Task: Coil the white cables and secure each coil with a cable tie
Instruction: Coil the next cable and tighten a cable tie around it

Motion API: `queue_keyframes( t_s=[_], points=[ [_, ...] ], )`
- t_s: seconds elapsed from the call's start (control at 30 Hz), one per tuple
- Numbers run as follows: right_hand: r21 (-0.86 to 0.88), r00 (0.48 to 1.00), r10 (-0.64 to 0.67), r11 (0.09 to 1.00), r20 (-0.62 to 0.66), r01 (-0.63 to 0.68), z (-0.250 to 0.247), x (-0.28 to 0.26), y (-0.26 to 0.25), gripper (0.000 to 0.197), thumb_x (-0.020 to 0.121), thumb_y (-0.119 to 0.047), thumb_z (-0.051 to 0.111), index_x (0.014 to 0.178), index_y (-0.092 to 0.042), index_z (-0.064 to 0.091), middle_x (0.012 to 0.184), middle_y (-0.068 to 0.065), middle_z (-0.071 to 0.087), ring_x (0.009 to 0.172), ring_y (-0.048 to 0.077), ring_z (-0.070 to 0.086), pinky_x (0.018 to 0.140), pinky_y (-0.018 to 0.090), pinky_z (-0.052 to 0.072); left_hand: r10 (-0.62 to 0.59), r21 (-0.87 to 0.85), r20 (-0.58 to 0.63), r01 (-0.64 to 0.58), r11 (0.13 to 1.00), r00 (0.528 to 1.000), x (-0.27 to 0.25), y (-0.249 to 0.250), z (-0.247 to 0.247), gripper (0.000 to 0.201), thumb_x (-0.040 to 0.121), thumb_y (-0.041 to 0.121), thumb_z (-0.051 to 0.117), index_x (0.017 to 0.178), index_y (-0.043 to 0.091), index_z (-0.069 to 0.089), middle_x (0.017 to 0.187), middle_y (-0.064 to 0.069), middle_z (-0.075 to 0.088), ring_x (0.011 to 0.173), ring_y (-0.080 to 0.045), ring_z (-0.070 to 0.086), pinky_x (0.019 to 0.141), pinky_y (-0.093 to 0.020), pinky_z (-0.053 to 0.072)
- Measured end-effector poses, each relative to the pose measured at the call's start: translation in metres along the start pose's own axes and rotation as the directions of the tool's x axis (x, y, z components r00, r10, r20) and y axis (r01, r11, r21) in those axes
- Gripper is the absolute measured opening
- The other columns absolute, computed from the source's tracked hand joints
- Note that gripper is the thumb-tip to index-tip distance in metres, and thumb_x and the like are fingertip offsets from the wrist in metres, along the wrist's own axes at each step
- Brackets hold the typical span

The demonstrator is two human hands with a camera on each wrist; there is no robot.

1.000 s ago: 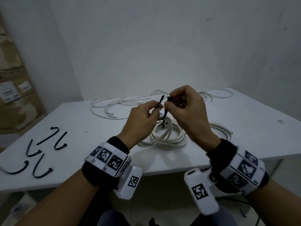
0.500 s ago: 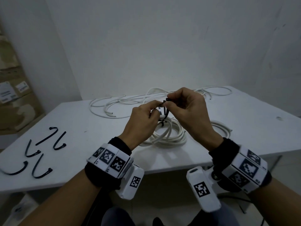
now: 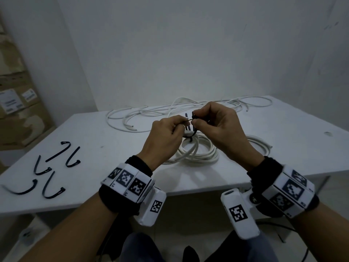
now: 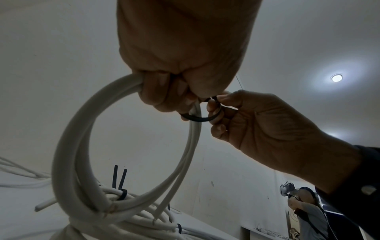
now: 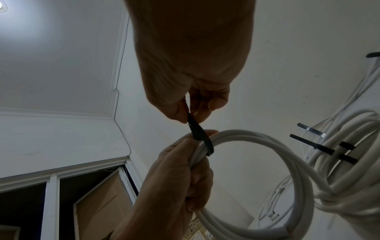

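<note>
My left hand [image 3: 178, 127] grips a small coil of white cable [image 4: 68, 129], with its fingers [image 4: 160, 91] curled round the strands. A black cable tie [image 4: 195, 119] loops round that coil beside them. My right hand [image 3: 195, 121] pinches the black cable tie [image 5: 194, 128] just above the coil [image 5: 257, 138], thumb against forefinger. In the head view both hands meet above the table and a thin strip of the tie [image 3: 187, 121] runs between their fingertips. The held coil is mostly hidden there.
Tied white coils [image 3: 198, 154] with upright tie tails [image 5: 310, 142] lie on the white table [image 3: 283, 148] under the hands. Loose white cables [image 3: 143, 114] sprawl along the far edge. Several spare black ties [image 3: 52, 167] lie at the left. Cardboard boxes [image 3: 17, 110] stand at the left.
The tie's free end stood upright between the hands a second ago. It now lies level between the two sets of fingertips. Both hands have stayed together above the coils.
</note>
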State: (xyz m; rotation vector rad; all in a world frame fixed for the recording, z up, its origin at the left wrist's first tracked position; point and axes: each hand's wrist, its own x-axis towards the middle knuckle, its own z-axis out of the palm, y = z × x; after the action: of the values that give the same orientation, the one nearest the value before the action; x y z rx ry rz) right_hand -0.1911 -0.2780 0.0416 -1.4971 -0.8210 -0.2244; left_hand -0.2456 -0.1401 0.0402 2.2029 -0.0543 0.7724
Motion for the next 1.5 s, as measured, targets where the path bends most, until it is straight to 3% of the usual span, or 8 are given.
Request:
queue_keyframes(
  t_s=[0.17, 0.4, 0.6, 0.7, 0.77, 1.03, 1.2, 1.5],
  points=[
    [-0.093, 1.000, -0.028, 0.995, 0.009, 0.029, 0.000, -0.002, 0.005, 0.017, 0.077, -0.009, 0.067, 0.080, -0.024, 0.060, 0.083, 0.007, 0.068, 0.081, 0.032, 0.065, 0.072, 0.051, 0.052, -0.008, 0.001, -0.008, 0.008, 1.000, 1.000, -0.002, -0.005, 0.000, 0.026, 0.091, 0.002, 0.048, 0.090, 0.012, 0.072, 0.041, 0.020, 0.049, 0.037, -0.006, 0.037, 0.043, -0.011, 0.028],
    [-0.067, 1.000, -0.024, 0.997, -0.010, 0.024, 0.002, -0.002, 0.014, 0.023, 0.082, 0.003, 0.066, 0.081, -0.020, 0.060, 0.081, 0.006, 0.067, 0.076, 0.030, 0.063, 0.070, 0.041, 0.051, -0.027, 0.027, -0.014, 0.027, 0.999, 1.000, -0.001, -0.007, -0.001, 0.026, 0.089, 0.002, 0.048, 0.086, 0.010, 0.072, 0.038, 0.011, 0.044, 0.036, -0.007, 0.037, 0.042, -0.012, 0.027],
    [-0.075, 0.999, -0.051, 0.996, 0.005, 0.051, 0.002, -0.001, 0.017, 0.023, 0.082, 0.001, 0.066, 0.082, -0.021, 0.059, 0.079, 0.003, 0.066, 0.069, 0.011, 0.060, 0.064, 0.023, 0.047, -0.005, 0.045, -0.004, 0.005, 0.999, 1.000, 0.001, -0.007, 0.002, 0.026, 0.090, 0.003, 0.048, 0.089, 0.008, 0.073, 0.048, 0.009, 0.055, 0.037, -0.007, 0.041, 0.042, -0.013, 0.030],
    [-0.057, 0.999, -0.033, 0.998, 0.016, 0.034, 0.001, -0.001, 0.021, 0.010, 0.079, -0.005, 0.066, 0.084, -0.012, 0.062, 0.085, 0.012, 0.069, 0.075, 0.023, 0.065, 0.068, 0.031, 0.050, -0.003, 0.040, 0.010, 0.002, 0.999, 1.000, 0.001, -0.006, 0.004, 0.025, 0.090, 0.003, 0.047, 0.088, 0.005, 0.073, 0.060, -0.005, 0.066, 0.037, -0.003, 0.044, 0.042, -0.014, 0.031],
    [-0.044, 0.999, -0.032, 0.998, 0.021, 0.033, -0.001, -0.001, 0.022, 0.009, 0.077, -0.009, 0.064, 0.086, -0.007, 0.062, 0.088, 0.017, 0.069, 0.081, 0.030, 0.066, 0.072, 0.035, 0.052, -0.003, 0.051, 0.002, 0.003, 0.999, 1.000, 0.002, -0.006, 0.006, 0.025, 0.089, 0.003, 0.048, 0.087, 0.006, 0.073, 0.050, 0.004, 0.059, 0.039, -0.006, 0.043, 0.043, -0.015, 0.031],
    [0.025, 0.994, 0.038, 0.999, 0.100, -0.040, -0.008, 0.005, 0.023, 0.013, 0.081, 0.008, 0.066, 0.086, -0.003, 0.060, 0.089, 0.023, 0.066, 0.082, 0.027, 0.065, 0.081, 0.045, 0.053, -0.012, 0.038, 0.014, 0.012, 0.999, 1.000, 0.004, -0.005, 0.008, 0.027, 0.089, 0.004, 0.049, 0.082, 0.011, 0.075, 0.046, 0.004, 0.049, 0.041, -0.010, 0.039, 0.044, -0.020, 0.031],
    [0.127, 0.992, 0.044, 0.990, 0.115, -0.059, -0.007, 0.010, 0.017, 0.017, 0.084, 0.013, 0.060, 0.094, 0.000, 0.061, 0.083, 0.014, 0.064, 0.073, 0.014, 0.065, 0.074, 0.025, 0.055, -0.056, -0.034, 0.019, 0.056, 0.998, 0.998, 0.002, -0.003, 0.013, 0.027, 0.089, 0.007, 0.049, 0.076, 0.008, 0.073, 0.045, 0.005, 0.042, 0.041, -0.008, 0.033, 0.044, -0.022, 0.028],
    [0.318, 0.985, 0.105, 0.937, 0.134, -0.143, -0.012, 0.009, 0.011, 0.020, 0.082, 0.018, 0.058, 0.089, 0.000, 0.059, 0.070, 0.002, 0.066, 0.060, 0.003, 0.061, 0.056, 0.012, 0.045, -0.077, -0.198, -0.057, 0.065, 0.978, 0.995, 0.007, -0.004, 0.021, 0.037, 0.088, 0.002, 0.049, 0.073, 0.026, 0.073, 0.045, 0.013, 0.052, 0.042, -0.004, 0.038, 0.046, -0.020, 0.031]
  ],
)
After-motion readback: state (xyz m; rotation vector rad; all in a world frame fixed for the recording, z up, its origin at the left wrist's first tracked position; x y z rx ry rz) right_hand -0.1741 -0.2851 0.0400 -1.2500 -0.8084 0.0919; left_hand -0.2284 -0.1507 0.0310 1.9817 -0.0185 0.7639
